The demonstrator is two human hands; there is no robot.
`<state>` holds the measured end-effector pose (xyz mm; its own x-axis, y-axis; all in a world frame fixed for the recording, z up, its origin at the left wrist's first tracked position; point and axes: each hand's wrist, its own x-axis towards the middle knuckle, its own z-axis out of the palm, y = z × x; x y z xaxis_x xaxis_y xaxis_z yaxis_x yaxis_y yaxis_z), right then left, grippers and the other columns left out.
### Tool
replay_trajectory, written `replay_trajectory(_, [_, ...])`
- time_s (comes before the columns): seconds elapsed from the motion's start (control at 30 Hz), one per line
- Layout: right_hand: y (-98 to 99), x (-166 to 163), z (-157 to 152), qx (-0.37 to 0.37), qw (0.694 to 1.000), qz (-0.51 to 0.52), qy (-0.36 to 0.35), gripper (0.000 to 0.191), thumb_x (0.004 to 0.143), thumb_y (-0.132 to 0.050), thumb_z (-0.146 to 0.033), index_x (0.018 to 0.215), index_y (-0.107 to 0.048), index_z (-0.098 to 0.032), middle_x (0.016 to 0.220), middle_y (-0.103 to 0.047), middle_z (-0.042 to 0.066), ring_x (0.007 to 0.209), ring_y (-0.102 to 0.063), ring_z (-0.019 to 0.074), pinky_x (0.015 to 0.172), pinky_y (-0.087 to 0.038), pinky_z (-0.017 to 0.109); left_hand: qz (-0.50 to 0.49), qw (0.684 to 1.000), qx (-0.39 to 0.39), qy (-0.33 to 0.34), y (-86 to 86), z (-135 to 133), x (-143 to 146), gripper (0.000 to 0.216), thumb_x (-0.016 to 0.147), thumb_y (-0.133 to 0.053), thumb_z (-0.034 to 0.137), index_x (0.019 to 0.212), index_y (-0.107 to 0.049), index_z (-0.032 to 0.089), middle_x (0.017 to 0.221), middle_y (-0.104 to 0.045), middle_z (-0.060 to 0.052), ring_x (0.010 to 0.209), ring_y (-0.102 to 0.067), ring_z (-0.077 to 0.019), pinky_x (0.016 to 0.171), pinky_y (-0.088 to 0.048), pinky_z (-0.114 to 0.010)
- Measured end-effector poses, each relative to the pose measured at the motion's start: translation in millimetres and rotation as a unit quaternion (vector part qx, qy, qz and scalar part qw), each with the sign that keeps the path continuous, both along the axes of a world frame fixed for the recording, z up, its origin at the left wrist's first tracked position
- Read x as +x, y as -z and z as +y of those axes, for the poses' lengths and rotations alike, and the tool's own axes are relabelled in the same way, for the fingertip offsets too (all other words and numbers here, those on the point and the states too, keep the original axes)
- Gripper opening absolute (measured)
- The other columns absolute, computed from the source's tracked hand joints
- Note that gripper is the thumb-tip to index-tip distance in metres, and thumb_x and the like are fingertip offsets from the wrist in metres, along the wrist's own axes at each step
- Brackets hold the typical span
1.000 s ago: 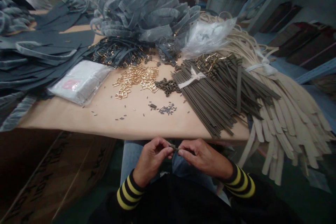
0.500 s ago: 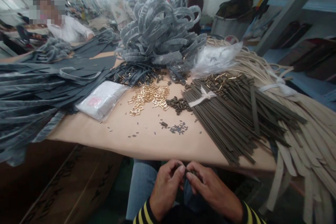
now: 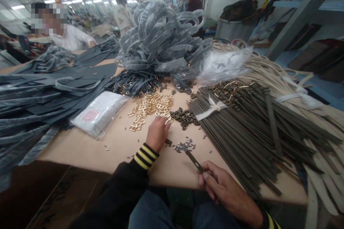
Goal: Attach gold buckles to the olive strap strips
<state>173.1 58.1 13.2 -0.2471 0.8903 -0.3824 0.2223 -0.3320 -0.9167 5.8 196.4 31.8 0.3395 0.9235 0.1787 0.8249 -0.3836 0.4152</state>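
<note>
My left hand (image 3: 157, 134) is at the near edge of a pile of gold buckles (image 3: 154, 103). Its fingers are curled together against the buckles; the fingertips are partly hidden, so I cannot make out what is between them. My right hand (image 3: 221, 184), close to the table's front edge, pinches a short dark olive strap (image 3: 195, 162) with a slot in it. The strap's far end points at a scatter of small dark metal pieces (image 3: 191, 145). A small dark piece (image 3: 168, 142) lies beside my left wrist. Dark bronze rings (image 3: 185, 117) are heaped right of the buckles.
Olive straps (image 3: 228, 143) tied with a white band (image 3: 212, 109) lie at right, beige straps (image 3: 321, 171) beyond. A plastic-wrapped white packet (image 3: 98, 114) and dark straps (image 3: 40, 103) are at left. Wrapped grey loops (image 3: 158, 39) rise behind. A person (image 3: 70, 35) sits across.
My hands were together at the table's front edge and have parted. The left has reached forward to the gold buckles; the right has moved right, with the olive strap now showing in it.
</note>
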Motion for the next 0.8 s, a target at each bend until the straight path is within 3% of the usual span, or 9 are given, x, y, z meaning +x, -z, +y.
replay_trajectory(0.13, [0.4,0.7,2.9,-0.020,0.999,0.023,0.017,0.029,0.081,-0.034,-0.043,0.072,-0.042,-0.017,0.052,-0.039,-0.006,0.039,-0.034,0.0059,0.038,-0.032,0.017,0.059,0.998,-0.012,0.028,13.3,39.9,13.7,0.012,0.076,-0.044,0.015,0.079,-0.055,0.012,0.079,-0.053,-0.008,0.069,-0.051,-0.0184,0.063,-0.041,-0.031])
replay_trajectory(0.33, [1.5,3.1,5.6,-0.034,0.999,0.029,-0.005,0.027,0.081,-0.035,-0.041,0.073,-0.043,-0.017,0.047,-0.037,-0.007,0.037,-0.032,0.0060,0.037,-0.031,0.018,0.081,0.994,-0.016,0.069,14.3,35.8,16.7,0.013,0.077,-0.041,0.015,0.075,-0.053,0.015,0.077,-0.052,-0.005,0.067,-0.049,-0.0157,0.061,-0.041,-0.028])
replay_trajectory(0.43, [-2.7,7.7,6.5,-0.018,1.000,0.019,-0.006,0.024,0.081,-0.036,-0.039,0.073,-0.045,-0.017,0.051,-0.041,-0.005,0.040,-0.034,0.0066,0.039,-0.030,0.018,0.052,0.992,-0.008,0.111,7.2,6.4,14.8,0.017,0.079,-0.038,0.015,0.074,-0.054,0.017,0.076,-0.051,-0.004,0.064,-0.048,-0.0131,0.061,-0.041,-0.026])
replay_trajectory(0.53, [-11.2,12.4,4.7,0.036,0.999,-0.007,-0.006,0.027,0.079,-0.041,-0.039,0.067,-0.047,-0.016,0.059,-0.046,-0.002,0.049,-0.038,0.0078,0.045,-0.031,0.019,-0.068,0.984,0.016,0.165,5.8,-42.2,11.8,0.019,0.081,-0.037,0.015,0.077,-0.055,0.017,0.079,-0.051,-0.004,0.069,-0.049,-0.0121,0.062,-0.043,-0.023])
replay_trajectory(0.63, [-16.5,12.7,-1.7,0.049,0.999,0.005,-0.020,0.033,0.080,-0.041,-0.042,0.063,-0.049,-0.015,0.054,-0.041,-0.003,0.049,-0.037,0.0079,0.047,-0.030,0.020,-0.152,0.969,0.019,0.195,10.4,-91.8,7.6,0.018,0.081,-0.039,0.012,0.086,-0.055,0.018,0.082,-0.052,-0.006,0.074,-0.050,-0.0127,0.064,-0.045,-0.023])
replay_trajectory(0.8, [-15.4,3.8,-21.3,0.038,0.998,0.043,-0.016,0.024,0.079,-0.044,-0.035,0.068,-0.050,-0.014,0.057,-0.044,-0.003,0.050,-0.037,0.0069,0.050,-0.032,0.019,-0.249,0.954,-0.003,0.166,19.3,-138.6,6.9,0.019,0.078,-0.044,0.008,0.087,-0.058,0.017,0.082,-0.055,-0.008,0.076,-0.054,-0.0135,0.066,-0.047,-0.024])
